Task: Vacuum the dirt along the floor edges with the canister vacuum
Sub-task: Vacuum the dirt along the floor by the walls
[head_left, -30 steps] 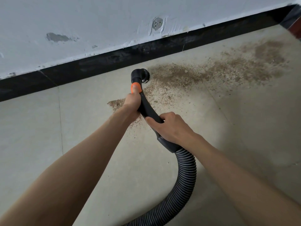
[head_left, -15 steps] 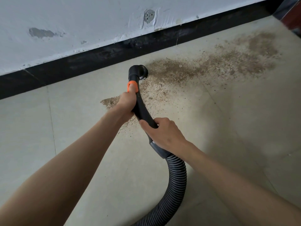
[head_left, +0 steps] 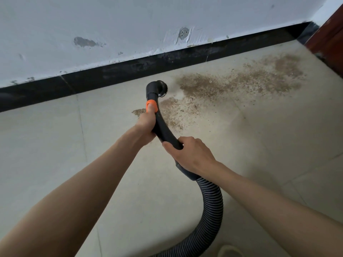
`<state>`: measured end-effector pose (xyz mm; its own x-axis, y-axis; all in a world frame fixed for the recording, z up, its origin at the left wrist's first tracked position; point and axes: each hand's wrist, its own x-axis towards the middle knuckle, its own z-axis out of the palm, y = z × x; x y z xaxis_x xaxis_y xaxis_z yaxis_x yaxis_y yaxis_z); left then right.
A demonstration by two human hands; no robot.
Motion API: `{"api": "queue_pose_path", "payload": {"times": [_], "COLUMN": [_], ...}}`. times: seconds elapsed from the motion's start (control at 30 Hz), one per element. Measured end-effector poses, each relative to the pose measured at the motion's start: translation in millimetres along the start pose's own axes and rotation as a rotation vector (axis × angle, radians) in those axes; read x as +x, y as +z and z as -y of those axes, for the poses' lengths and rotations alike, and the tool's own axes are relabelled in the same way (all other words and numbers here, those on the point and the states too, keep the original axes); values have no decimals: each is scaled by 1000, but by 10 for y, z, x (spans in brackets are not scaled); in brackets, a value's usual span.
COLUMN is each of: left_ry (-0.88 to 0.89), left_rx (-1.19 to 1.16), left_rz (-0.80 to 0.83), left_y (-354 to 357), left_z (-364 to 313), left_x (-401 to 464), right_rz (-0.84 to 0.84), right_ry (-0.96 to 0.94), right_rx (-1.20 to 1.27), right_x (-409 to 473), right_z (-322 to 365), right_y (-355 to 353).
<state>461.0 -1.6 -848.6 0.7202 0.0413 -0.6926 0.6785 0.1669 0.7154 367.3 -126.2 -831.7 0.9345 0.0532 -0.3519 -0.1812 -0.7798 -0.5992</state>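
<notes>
A bare indoor room, likely a home: pale tiled floor (head_left: 55,164) under the hands; black skirting (head_left: 130,69) beyond them (scuffed, patched white wall (head_left: 111,19) above); red-brown door frame (head_left: 332,34) far right.

A black curved wand (head_left: 163,130) bears an orange ring (head_left: 151,106); the ribbed hose (head_left: 211,210) is dark grey. Brown speckled dirt (head_left: 232,84) covers beige tiles (head_left: 46,145) beneath a black skirting (head_left: 111,75) and white wall (head_left: 111,21).

Both forearms are bare to the frame edge, no sleeves showing.

We're noting dirt (head_left: 232,84) lying on floor (head_left: 46,145) right of nozzle (head_left: 157,88), baseboard (head_left: 111,73) running behind; hose (head_left: 211,210) trailing back btwn forearms.
</notes>
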Motion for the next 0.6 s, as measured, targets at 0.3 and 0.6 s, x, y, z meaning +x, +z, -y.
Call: {"api": "queue_pose_path", "payload": {"times": [0.3,0.6], "left_ry": [-45,-97], "left_rx": [-127,-129], "left_rz": [-135,-117], "left_y": [-895,-1007], "left_z": [254,275], "left_x": [-499,-534], "right_rz": [209,253], "right_ry": [-78,-71], "right_rx": [-69,-54], "right_x": [-357,-368], "right_z": [525,639], "right_y": [424,487]}}
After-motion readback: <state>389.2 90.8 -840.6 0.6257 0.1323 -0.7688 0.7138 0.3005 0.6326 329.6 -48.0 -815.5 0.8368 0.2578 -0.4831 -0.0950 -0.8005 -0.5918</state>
